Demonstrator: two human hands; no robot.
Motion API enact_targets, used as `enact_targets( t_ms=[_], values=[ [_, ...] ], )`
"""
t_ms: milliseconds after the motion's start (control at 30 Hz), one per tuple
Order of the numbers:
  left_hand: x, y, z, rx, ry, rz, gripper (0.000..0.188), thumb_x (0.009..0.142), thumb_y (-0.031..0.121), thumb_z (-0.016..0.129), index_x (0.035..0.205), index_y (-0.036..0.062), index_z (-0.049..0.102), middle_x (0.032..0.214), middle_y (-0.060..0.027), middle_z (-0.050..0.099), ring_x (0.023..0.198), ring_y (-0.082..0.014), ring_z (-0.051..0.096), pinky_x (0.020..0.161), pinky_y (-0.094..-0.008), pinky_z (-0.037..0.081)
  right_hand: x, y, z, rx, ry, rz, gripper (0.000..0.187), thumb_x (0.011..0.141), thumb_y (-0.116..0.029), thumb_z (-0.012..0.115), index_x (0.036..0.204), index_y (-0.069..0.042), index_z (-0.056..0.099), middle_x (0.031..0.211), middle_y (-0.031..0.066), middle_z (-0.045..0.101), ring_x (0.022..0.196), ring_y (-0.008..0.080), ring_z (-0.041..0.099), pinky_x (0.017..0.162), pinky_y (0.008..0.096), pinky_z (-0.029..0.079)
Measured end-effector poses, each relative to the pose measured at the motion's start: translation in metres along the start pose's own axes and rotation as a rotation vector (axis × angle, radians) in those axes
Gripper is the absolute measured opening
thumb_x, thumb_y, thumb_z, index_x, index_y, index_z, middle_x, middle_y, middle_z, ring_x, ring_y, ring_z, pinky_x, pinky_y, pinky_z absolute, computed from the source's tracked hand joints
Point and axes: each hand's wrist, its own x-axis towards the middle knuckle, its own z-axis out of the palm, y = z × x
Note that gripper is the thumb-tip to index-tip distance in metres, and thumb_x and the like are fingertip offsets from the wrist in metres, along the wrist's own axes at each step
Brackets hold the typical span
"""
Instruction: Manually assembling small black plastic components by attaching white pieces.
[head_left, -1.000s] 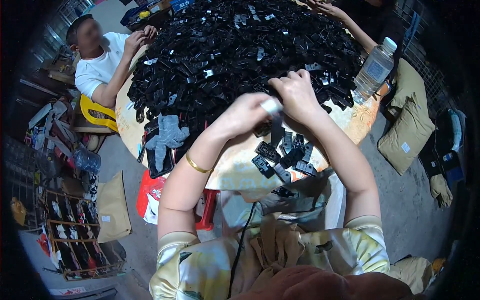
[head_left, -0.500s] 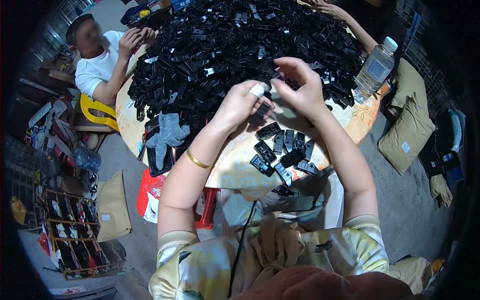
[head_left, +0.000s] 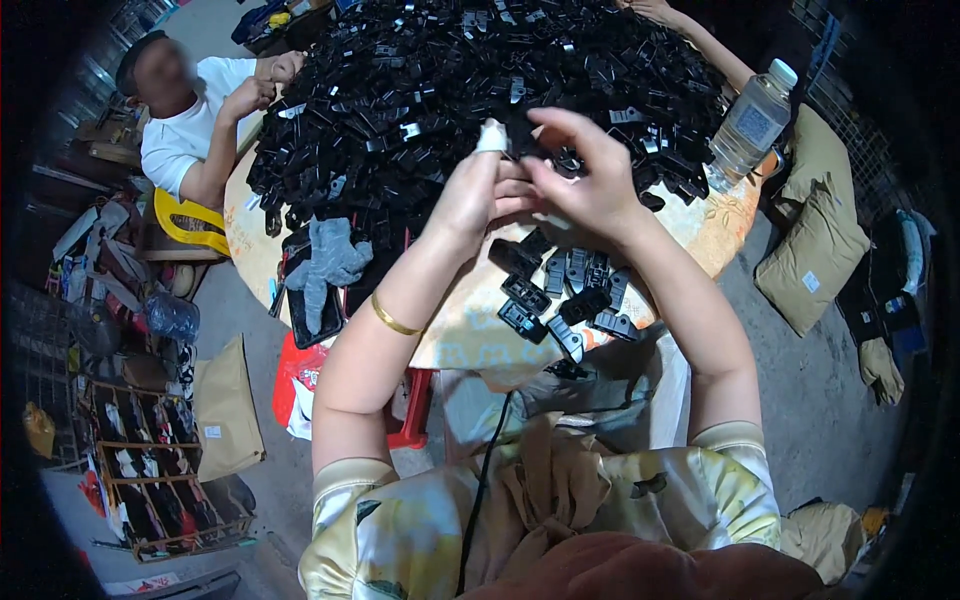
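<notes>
My left hand (head_left: 478,195) is raised over the near edge of a big heap of black clip-like plastic parts (head_left: 430,110). White tape (head_left: 492,137) wraps its thumb, and its fingers curl toward my right hand; whatever they hold cannot be made out against the dark heap. Beside it, my right hand (head_left: 595,185) has its thumb and forefinger spread apart, the thumb tip close to the left fingers. Below both hands lies a small loose group of black rectangular parts (head_left: 525,292), some with grey ridged tops.
The round table (head_left: 460,335) has a patterned cover. A clear bottle (head_left: 748,130) stands at its right edge; a grey glove (head_left: 330,262) lies on a dark tray at left. A co-worker in white (head_left: 190,125) sits left; another person's arm (head_left: 705,45) reaches in far right. Sacks (head_left: 820,255) lie right.
The black part under my left fingers has left the hand, and a part now lies at the top of the small group. My left hand has moved slightly up and left. The co-worker's hands have lowered.
</notes>
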Motion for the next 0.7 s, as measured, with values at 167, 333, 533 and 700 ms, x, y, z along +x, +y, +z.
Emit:
enact_targets(
  t_ms=[167,333,533,700],
  values=[
    [0.003,0.008,-0.020,-0.268,-0.106,0.118,0.022,0.093,0.017,0.048,0.104,-0.0012,0.052,0.094,-0.0118,0.060,0.080,-0.0186,0.063,0.073,-0.0286,0.056,0.006,-0.005,0.003,0.035,-0.028,-0.177,0.036,0.070,-0.001,0.066,0.105,-0.001,0.058,0.093,0.0115,0.061,0.085,0.0219,0.061,0.075,0.0298,0.049],
    [0.006,0.017,-0.023,-0.275,0.030,0.161,0.020,0.091,0.009,0.049,0.106,-0.0037,0.051,0.097,-0.0155,0.059,0.090,-0.0268,0.062,0.079,-0.0354,0.055,-0.001,0.005,0.010,-0.449,-0.239,0.076,0.025,0.075,-0.021,0.066,0.094,-0.004,0.061,0.081,0.0121,0.062,0.078,0.0274,0.060,0.065,0.0361,0.049],
    [0.008,0.013,-0.027,-0.348,-0.092,0.152,0.024,0.090,0.004,0.049,0.112,-0.0039,0.049,0.103,-0.0165,0.057,0.095,-0.0262,0.060,0.085,-0.0351,0.053,-0.004,0.016,0.015,-0.566,-0.455,0.158,0.021,0.073,-0.018,0.063,0.090,-0.006,0.061,0.078,0.0139,0.062,0.076,0.0293,0.060,0.067,0.0404,0.049],
    [0.007,0.014,-0.022,-0.302,-0.111,0.168,0.025,0.090,0.002,0.047,0.114,-0.0055,0.047,0.108,-0.0177,0.056,0.102,-0.0283,0.058,0.091,-0.0367,0.049,0.005,0.012,-0.011,0.040,0.027,0.473,0.018,0.077,-0.005,0.067,0.093,0.001,0.062,0.084,0.0065,0.066,0.075,0.0083,0.062,0.065,0.0217,0.049]
  ],
)
